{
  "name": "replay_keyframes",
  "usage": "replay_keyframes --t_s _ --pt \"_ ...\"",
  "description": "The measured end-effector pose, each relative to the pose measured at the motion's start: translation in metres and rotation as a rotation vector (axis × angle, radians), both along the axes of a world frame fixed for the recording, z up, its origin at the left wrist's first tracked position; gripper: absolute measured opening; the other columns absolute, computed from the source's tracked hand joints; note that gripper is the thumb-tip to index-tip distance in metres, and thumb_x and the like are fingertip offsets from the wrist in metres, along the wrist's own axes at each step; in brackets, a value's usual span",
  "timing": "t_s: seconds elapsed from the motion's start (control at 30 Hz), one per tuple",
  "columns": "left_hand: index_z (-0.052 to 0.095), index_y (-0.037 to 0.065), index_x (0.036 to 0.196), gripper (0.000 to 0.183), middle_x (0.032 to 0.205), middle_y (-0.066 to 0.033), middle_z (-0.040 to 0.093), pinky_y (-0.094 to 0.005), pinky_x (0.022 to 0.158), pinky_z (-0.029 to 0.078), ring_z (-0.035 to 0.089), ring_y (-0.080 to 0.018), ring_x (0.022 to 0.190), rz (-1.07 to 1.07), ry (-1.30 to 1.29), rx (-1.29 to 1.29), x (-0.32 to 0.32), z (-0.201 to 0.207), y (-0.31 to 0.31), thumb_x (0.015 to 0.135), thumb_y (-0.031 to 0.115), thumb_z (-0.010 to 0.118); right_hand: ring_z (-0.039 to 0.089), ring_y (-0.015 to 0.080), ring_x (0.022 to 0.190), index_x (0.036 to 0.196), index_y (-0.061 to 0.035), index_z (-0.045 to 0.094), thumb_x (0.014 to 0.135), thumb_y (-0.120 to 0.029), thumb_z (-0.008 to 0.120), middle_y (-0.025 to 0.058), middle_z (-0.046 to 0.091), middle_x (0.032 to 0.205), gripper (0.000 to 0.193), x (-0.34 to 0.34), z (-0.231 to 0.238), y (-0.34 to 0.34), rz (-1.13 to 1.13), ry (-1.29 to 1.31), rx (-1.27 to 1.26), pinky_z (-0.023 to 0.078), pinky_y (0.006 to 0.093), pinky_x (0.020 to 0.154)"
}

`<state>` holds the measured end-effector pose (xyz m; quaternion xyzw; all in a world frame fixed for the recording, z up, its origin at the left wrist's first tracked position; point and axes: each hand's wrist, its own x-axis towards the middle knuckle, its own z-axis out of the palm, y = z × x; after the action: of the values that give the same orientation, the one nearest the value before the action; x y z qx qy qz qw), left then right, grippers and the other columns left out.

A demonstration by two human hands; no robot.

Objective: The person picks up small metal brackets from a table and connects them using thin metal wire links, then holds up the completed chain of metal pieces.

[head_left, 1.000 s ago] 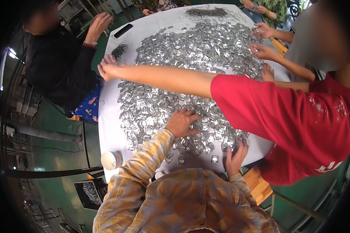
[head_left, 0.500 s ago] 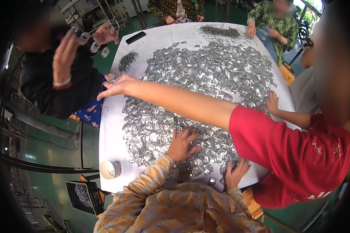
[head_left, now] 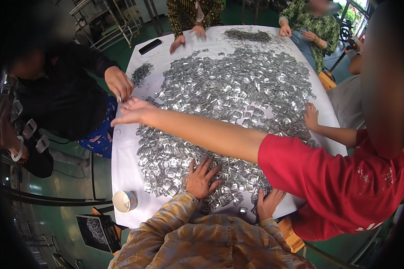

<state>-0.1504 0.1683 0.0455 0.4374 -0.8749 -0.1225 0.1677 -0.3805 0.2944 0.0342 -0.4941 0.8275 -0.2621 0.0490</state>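
Observation:
A broad heap of small shiny metal buckles covers much of the white-clothed table. My left hand lies palm down on the near side of the heap, its fingers spread, gripping nothing. My right hand rests open at the near table edge beside the last pieces, its fingers partly under the red sleeve. Between my hands lie several scattered buckles and one single buckle near the edge. A co-worker's bare arm in a red sleeve crosses above the heap, its palm up by the left edge.
At left a person in black touches that palm. Bent wire pieces form a small pile and a larger one. A black phone, a paper cup and a black crate stand around. Other people sit at the far side.
My left hand has slid slightly toward me and left; my right hand has barely shifted. The person in black has lowered one hand to the outstretched palm. The far person's hands have moved onto the table.

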Motion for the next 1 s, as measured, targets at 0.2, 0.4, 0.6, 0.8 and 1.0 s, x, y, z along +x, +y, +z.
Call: replay_keyframes --t_s 0.2,0.4,0.6,0.8,1.0 --pt "0.055 0.017 0.119 0.043 0.131 -0.0114 0.044 -0.0572 0.101 0.023 0.038 -0.0297 0.124 -0.001 0.034 -0.038 0.000 -0.004 -0.001 0.081 0.037 0.059 0.028 0.0449 0.123 0.125 0.0087 0.037 0.083 -0.028 0.057 0.0302 0.035 0.129 0.060 -0.001 -0.010 0.012 0.050 -0.182 0.100 0.017 0.0520 0.105" --pt "0.052 0.018 0.121 0.044 0.134 -0.0103 0.042 -0.0576 0.102 0.022 0.037 -0.0301 0.126 -0.009 0.047 -0.038 0.003 -0.007 0.001 0.082 0.037 0.058 0.029 0.0441 0.123 0.126 0.0069 0.038 0.084 -0.029 0.056 0.0294 0.036 0.130 0.058 -0.004 -0.023 0.014 0.079 -0.471 0.192 0.017 0.0508 0.105" --pt "0.052 0.019 0.122 0.045 0.136 -0.0102 0.041 -0.0573 0.103 0.021 0.036 -0.0300 0.126 -0.004 0.061 -0.015 0.002 -0.005 0.002 0.082 0.038 0.057 0.030 0.0438 0.124 0.126 0.0052 0.040 0.084 -0.029 0.055 0.0287 0.038 0.130 0.056 -0.003 -0.017 0.007 -0.005 -0.170 0.013 0.017 0.0508 0.105" --pt "0.052 0.017 0.121 0.044 0.130 -0.0126 0.044 -0.0527 0.100 0.028 0.042 -0.0319 0.118 -0.015 0.073 -0.029 0.005 0.006 -0.008 0.081 0.034 0.060 0.027 0.0414 0.127 0.129 0.0021 0.035 0.082 -0.028 0.057 0.0260 0.033 0.134 0.060 -0.006 -0.016 0.006 0.026 0.008 -0.103 0.015 0.0534 0.105" --pt "0.046 0.013 0.127 0.059 0.125 -0.0193 0.046 -0.0475 0.096 0.033 0.045 -0.0366 0.111 0.493 0.131 -0.103 0.043 0.009 -0.116 0.077 0.039 0.065 0.019 0.0398 0.133 0.132 0.0007 0.031 0.081 -0.031 0.058 0.0248 0.027 0.139 0.066 -0.007 -0.020 0.009 -0.025 -0.009 -0.034 0.010 0.0553 0.107"
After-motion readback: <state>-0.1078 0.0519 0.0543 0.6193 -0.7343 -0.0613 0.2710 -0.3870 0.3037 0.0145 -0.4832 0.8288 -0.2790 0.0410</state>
